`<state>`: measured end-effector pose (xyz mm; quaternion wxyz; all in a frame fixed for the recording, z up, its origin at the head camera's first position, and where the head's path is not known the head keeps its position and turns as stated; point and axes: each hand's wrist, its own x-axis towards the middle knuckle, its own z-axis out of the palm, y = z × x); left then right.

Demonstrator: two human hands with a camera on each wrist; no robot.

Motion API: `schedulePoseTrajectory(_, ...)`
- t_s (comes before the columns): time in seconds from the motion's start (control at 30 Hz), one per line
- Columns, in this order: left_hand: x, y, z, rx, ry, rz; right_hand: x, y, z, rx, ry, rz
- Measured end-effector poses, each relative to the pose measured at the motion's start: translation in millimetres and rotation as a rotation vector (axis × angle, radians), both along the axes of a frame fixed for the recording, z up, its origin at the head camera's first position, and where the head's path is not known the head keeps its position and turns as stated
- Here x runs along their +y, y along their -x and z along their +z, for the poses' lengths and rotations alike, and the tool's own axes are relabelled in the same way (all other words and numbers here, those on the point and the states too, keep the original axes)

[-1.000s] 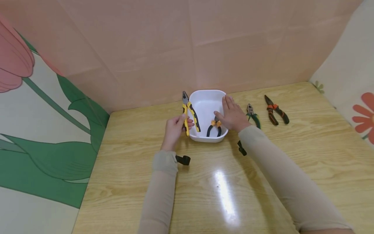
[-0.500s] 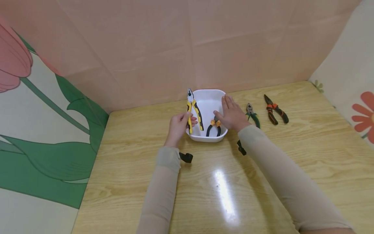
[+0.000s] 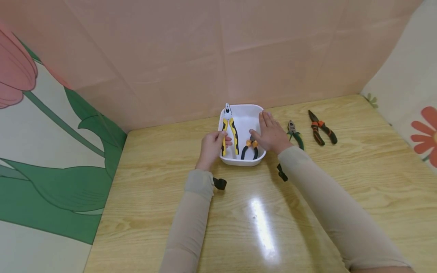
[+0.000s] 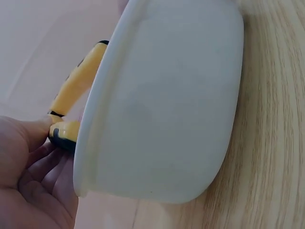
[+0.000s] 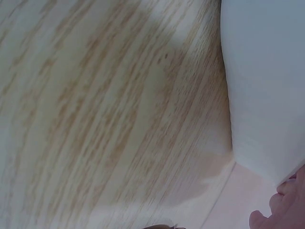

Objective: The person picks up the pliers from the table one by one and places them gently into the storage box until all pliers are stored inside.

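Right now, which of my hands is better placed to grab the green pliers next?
Probably your right hand: it's at the near side of the white tub, closer to the green pliers, while your left hand grips the yellow pliers.

Bright glare streak on tabletop

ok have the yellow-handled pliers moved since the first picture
Yes: the yellow-handled pliers, held by the left hand, have shifted right in the head view, farther over the white tub.

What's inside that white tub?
In the white tub are pliers with orange and black handles, their tip hidden by the right hand. The left hand holds yellow and black pliers over the tub's left side; anything beneath them is covered.
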<state>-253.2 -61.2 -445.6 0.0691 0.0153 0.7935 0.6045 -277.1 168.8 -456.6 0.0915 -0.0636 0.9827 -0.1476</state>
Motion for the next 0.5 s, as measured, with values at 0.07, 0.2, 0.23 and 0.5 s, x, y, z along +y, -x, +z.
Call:
schedulePoseTrajectory(0.07, 1.7, 0.0, 0.2, 0.018, 0.046, -0.007, -0.4, -0.3, 0.4, -0.001, -0.005, -0.004)
schedulePoseTrajectory(0.2, 4.5, -0.1, 0.4, 0.02, 0.113, -0.01, -0.5, -1.4, 1.1, 0.002, -0.006, -0.009)
schedulePoseTrajectory(0.23, 5.1, 0.3, 0.1, 0.015, 0.126, -0.009, -0.5, -1.7, 1.3, 0.003, -0.003, -0.01)
schedulePoseTrajectory(0.5, 10.0, 1.6, -0.9, 0.071, 0.314, -0.025, -0.4, -2.5, 3.2, 0.001, 0.004, 0.001)
